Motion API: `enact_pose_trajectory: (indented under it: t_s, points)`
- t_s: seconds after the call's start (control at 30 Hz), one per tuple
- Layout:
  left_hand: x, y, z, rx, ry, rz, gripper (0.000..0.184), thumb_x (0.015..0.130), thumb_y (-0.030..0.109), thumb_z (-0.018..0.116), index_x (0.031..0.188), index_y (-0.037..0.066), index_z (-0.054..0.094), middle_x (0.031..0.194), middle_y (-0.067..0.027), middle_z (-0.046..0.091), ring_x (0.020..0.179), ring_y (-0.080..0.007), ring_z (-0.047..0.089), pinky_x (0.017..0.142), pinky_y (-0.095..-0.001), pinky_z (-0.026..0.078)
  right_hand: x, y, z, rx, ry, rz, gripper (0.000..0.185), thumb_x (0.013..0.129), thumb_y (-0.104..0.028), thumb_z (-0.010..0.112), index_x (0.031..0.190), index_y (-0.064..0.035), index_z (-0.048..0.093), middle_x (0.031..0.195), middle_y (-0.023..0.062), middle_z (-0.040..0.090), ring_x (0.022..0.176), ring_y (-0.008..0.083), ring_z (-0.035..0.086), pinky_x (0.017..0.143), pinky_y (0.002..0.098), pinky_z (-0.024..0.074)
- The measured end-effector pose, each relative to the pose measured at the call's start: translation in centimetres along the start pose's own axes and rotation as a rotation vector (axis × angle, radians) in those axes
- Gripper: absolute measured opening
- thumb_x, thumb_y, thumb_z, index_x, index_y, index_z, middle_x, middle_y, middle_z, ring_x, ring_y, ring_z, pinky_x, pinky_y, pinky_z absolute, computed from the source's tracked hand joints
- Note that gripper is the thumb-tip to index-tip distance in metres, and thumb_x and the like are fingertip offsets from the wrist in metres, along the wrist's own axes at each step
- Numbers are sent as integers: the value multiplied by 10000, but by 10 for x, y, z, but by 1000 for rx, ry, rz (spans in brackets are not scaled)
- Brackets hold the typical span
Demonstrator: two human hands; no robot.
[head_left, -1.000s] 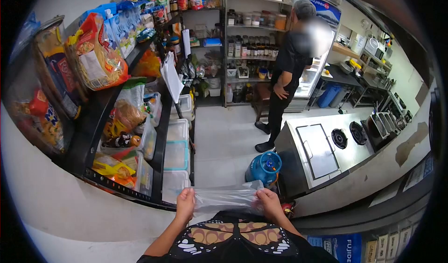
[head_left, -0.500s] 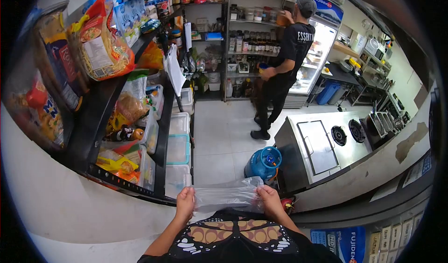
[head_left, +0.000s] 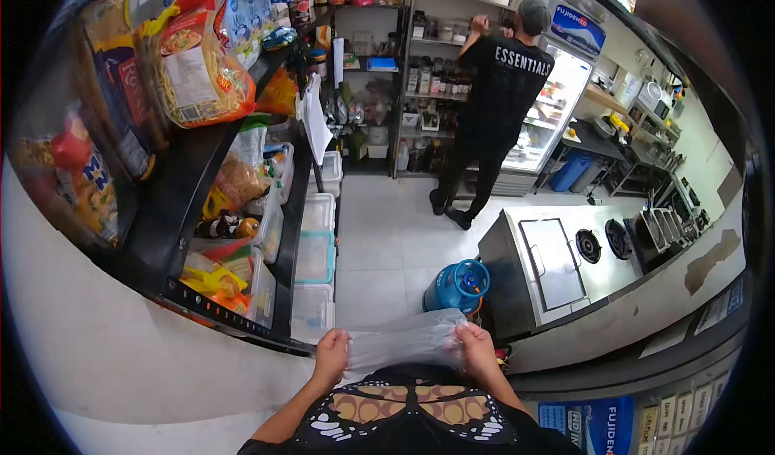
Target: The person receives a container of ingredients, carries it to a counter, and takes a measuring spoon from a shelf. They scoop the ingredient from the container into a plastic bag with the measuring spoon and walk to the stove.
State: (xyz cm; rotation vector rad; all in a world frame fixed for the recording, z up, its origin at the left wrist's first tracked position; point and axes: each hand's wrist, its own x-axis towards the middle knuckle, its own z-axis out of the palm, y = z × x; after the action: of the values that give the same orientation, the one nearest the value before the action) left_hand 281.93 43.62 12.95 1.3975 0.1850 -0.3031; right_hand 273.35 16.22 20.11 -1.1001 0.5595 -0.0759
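A clear plastic bag (head_left: 404,343) is stretched sideways in front of my chest, above the butterfly print of my shirt. My left hand (head_left: 331,355) is closed on its left end, near the foot of the black shelf. Closed on the right end is my right hand (head_left: 476,348), just below the blue gas cylinder (head_left: 457,287). Parts of the bag look creased between the two hands.
Black shelving (head_left: 169,205) with packaged food stands on the left. At the back, a person (head_left: 504,92) faces a metal rack (head_left: 410,75) of jars, arms raised. A lit fridge (head_left: 557,92) is beside them. A steel stove (head_left: 557,261) stands at right.
The person at the back has turned away towards the rack and raised both arms to its upper shelf. My hands have shifted slightly, still holding the stretched bag. The view has turned a little.
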Motion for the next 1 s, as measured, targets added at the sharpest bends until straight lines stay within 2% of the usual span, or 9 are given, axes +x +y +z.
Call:
enact_pose_trajectory:
  t_s: [0.1,0.13,0.17,0.23,0.33,0.43,0.57,0.77,1.0]
  points:
    - [-9,24,4,78,-12,-103,214,938,206,482,758,99,527,555,67,376,444,-34,321,367,-227,267,-4,-2,-1,-122,21,-29,162,901,-179,528,863,-37,596,739,34,594,613,119,548,579,274,468]
    - [-7,18,3,104,-19,-44,214,937,208,482,760,96,527,554,65,376,444,-35,321,366,-230,275,-2,3,-7,-169,4,-48,174,899,-200,537,849,-42,592,730,23,585,601,105,530,585,270,465]
    - [-3,12,-1,132,-23,15,214,937,209,482,763,94,527,553,64,376,444,-37,321,364,-234,283,-6,1,-1,-220,22,-58,235,921,-243,519,825,-43,594,704,1,572,615,93,506,567,254,415]
    - [-9,24,2,222,-23,-62,208,934,208,484,771,87,531,551,62,376,449,-42,332,377,-237,288,-5,18,-12,-157,41,-18,237,934,-232,504,829,-40,594,690,-4,569,565,85,499,517,251,426]
    - [-12,9,-5,64,-98,-248,201,931,208,488,789,77,542,554,58,385,457,-43,342,396,-234,280,-11,31,-8,-156,89,23,228,940,-220,492,865,-35,603,714,4,595,566,72,523,518,244,459]
    - [-12,-17,-15,161,-148,-204,195,929,209,490,811,68,554,559,53,402,470,-41,348,419,-230,275,-13,51,-16,-151,60,-6,231,945,-215,486,874,-30,604,737,-1,601,560,65,507,500,225,430]
    - [-14,-32,-17,309,-203,-258,206,927,211,488,823,51,567,563,37,444,495,-62,388,452,-238,307,-7,75,-29,-235,174,-43,246,949,-218,483,861,-24,606,737,-18,590,592,47,483,527,203,395]
    - [-2,-53,1,492,-306,-316,231,921,223,495,801,34,551,583,-2,506,523,-81,457,479,-263,365,2,64,-52,-276,188,71,254,950,-220,485,840,-26,609,743,-28,583,651,35,476,590,201,390]
    - [42,-23,67,450,-214,-251,228,920,220,496,781,46,546,549,17,437,507,-76,384,474,-273,336,40,28,-74,-267,224,-13,258,946,-225,485,853,-21,614,744,-23,586,661,52,484,607,223,403]
